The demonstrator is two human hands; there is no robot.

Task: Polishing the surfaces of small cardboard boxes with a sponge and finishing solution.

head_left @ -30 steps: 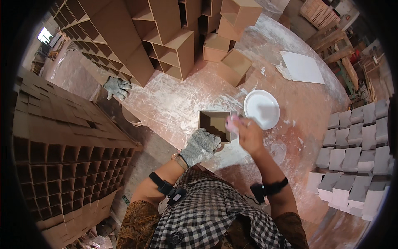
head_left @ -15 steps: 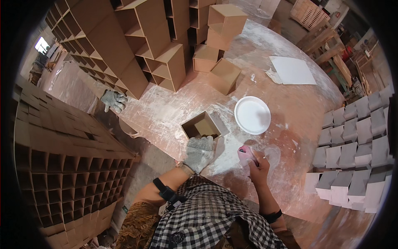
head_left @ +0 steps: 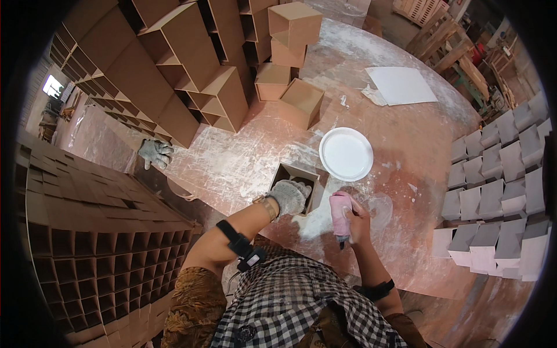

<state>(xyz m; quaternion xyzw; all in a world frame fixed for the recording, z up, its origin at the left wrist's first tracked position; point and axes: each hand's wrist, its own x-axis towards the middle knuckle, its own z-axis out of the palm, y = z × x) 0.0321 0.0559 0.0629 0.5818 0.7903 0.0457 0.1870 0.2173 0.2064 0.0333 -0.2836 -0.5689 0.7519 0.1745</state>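
Note:
My left hand [head_left: 290, 196], in a grey knit glove, is hooked over the near-left edge of an open cardboard box [head_left: 317, 192]. Its curled fingers reach into the box's opening, and the thumb is hidden. To the right, my bare right hand [head_left: 358, 225] is closed around a pink bulky tool [head_left: 340, 210] with a dark tip pointing down toward me; its exact kind is unclear. A round white plate-like dish [head_left: 346, 154] lies just beyond the box on the worktable [head_left: 400, 153]. White residue marks the tabletop around it.
Tall stacks of cardboard boxes [head_left: 197, 46] rise at the far left, with a loose box [head_left: 301, 103] beside them. Grey and white blocks [head_left: 499, 197] are piled on the right. A white sheet [head_left: 401, 86] lies farther back. Another gloved hand [head_left: 155, 153] shows at the left table edge.
The box has shifted right and nearer and turned, with my left hand moving along and reaching further over it. My right hand has turned the pink tool so its dark tip points down.

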